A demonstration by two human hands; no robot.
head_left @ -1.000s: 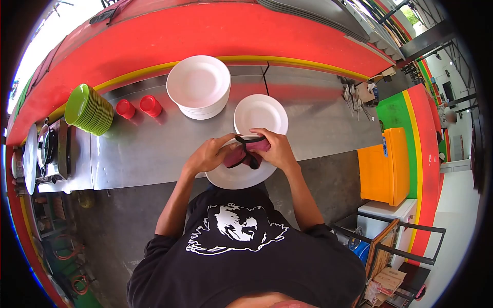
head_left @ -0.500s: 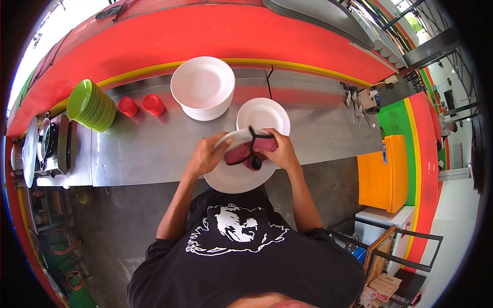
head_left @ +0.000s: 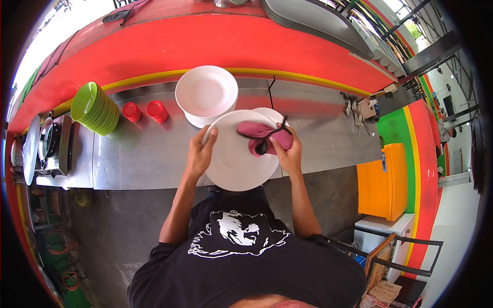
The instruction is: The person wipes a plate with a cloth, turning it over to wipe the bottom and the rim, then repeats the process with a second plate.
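Observation:
A large white plate (head_left: 231, 164) is held up over the counter's front edge, its inner face showing. My left hand (head_left: 201, 153) grips its left rim, thumb on top and fingers hidden beneath. A bunched pink cloth (head_left: 280, 136) with black edging lies against the plate's upper right, and my right hand (head_left: 289, 154) is closed on it. Behind the held plate, another white plate (head_left: 271, 113) on the counter is mostly covered. Up and to the left stands a stack of white plates (head_left: 205, 92).
On the steel counter (head_left: 144, 164) are two red cups (head_left: 157, 111), stacked green bowls (head_left: 96, 109), and a stove (head_left: 60, 146) at far left. Spoons and forks (head_left: 355, 115) lie at the right end. An orange bin (head_left: 382, 182) stands right of the counter.
The held plate has swung from a steep tilt to facing up toward me. My right hand and the cloth have moved right, spreading the cloth across the plate's upper right part.

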